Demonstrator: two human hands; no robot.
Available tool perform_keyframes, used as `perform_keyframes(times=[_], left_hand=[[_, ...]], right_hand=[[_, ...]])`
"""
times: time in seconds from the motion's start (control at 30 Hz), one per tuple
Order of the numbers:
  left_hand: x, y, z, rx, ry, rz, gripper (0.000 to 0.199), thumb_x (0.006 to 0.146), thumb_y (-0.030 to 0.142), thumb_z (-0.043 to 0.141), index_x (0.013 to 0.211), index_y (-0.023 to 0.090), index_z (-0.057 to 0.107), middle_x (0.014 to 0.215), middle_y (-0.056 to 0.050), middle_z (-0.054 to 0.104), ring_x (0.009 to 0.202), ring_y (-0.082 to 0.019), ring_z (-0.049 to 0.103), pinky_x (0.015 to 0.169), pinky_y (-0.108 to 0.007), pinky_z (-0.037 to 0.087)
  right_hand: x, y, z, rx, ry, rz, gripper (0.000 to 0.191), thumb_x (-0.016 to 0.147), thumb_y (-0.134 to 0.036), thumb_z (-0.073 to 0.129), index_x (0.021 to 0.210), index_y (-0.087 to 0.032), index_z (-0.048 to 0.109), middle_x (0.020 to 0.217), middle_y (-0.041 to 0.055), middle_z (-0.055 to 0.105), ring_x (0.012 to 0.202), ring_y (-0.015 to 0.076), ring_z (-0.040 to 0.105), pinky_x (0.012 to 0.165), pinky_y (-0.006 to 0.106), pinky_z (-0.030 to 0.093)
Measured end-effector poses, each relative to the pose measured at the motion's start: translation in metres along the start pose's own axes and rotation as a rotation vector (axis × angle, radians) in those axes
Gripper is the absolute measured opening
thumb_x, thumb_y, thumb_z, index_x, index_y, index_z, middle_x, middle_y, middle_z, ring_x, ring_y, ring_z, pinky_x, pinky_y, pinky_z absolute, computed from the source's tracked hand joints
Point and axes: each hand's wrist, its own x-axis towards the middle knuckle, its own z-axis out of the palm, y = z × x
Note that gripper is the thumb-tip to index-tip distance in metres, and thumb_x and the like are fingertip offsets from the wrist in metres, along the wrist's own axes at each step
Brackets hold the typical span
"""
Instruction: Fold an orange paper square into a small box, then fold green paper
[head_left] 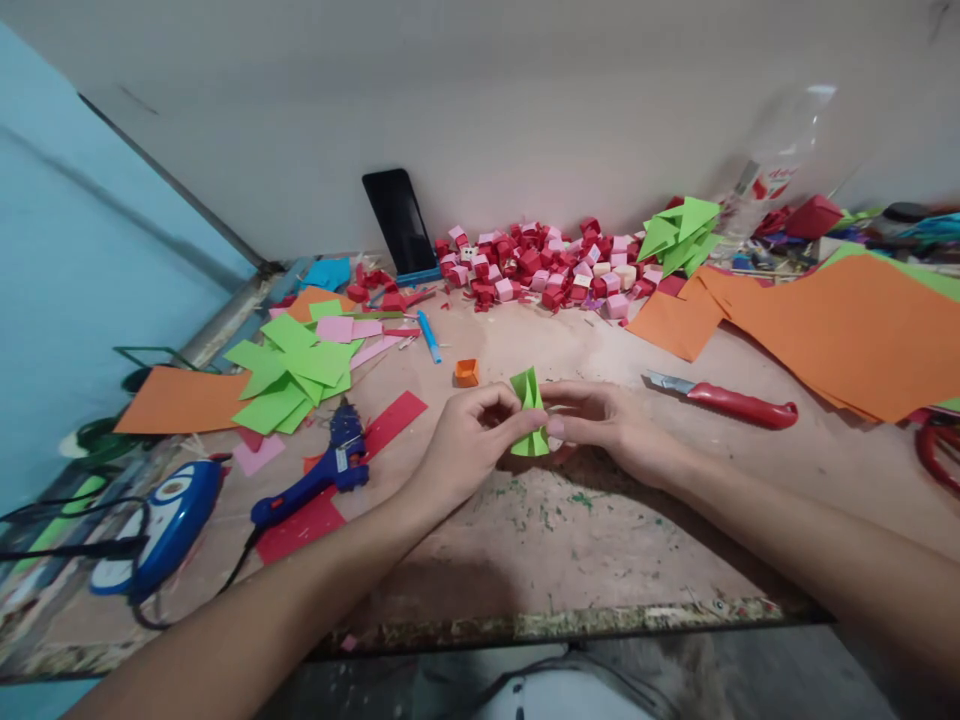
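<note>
Between my two hands is a piece of green paper point(530, 392), folded and standing up above the table. My left hand point(480, 428) pinches it between thumb and fingers from the left. From the right, my right hand point(600, 420) has its thumb and fingertips closed on the paper's other edge. A small open orange paper box point(466, 373) sits on the table just beyond my left hand. Right of my right hand lies a knife with a red handle point(739, 403).
A blue glue gun point(330, 470), green paper squares point(292, 370) and a blue-and-white power strip point(169, 520) lie left. Behind are a leaning phone point(397, 220) and a heap of red and pink paper cubes point(540, 265). Orange sheets point(847, 330) and a plastic bottle point(776, 170) are right.
</note>
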Motion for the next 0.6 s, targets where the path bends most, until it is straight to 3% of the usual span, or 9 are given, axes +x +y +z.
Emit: perform_keyframes(times=[0.27,0.43,0.6], left_hand=[[-0.0048,0.0044,0.0018,0.059,-0.076,0.041,0.038,0.096,0.042,0.069,0.068,0.019,0.057,0.069,0.002,0.056,0.065,-0.013,0.050,0.062,-0.025,0.041],[-0.0065,0.0033,-0.0011,0.094,0.023,0.059,0.039,0.097,0.038,0.068,0.067,0.019,0.054,0.065,0.004,0.048,0.061,-0.012,0.044,0.057,-0.024,0.037],[-0.0057,0.0028,-0.0033,0.059,0.046,0.075,0.016,0.094,0.033,0.071,0.086,0.019,0.071,0.080,0.000,0.069,0.069,-0.014,0.061,0.062,-0.025,0.047]], right_hand=[[-0.0011,-0.0029,0.0010,0.002,-0.070,-0.008,0.047,0.080,-0.033,0.085,0.125,-0.024,0.075,0.107,0.0060,0.076,0.095,0.0229,0.069,0.075,0.031,0.057],[0.0006,-0.0020,0.0022,-0.055,0.094,-0.045,0.023,0.080,-0.025,0.076,0.102,-0.022,0.081,0.091,0.0042,0.076,0.076,0.0192,0.064,0.065,0.029,0.049],[0.0040,0.0013,0.0004,-0.043,0.177,-0.023,0.016,0.080,-0.033,0.080,0.091,-0.021,0.081,0.083,0.0054,0.075,0.070,0.0196,0.064,0.064,0.032,0.051]])
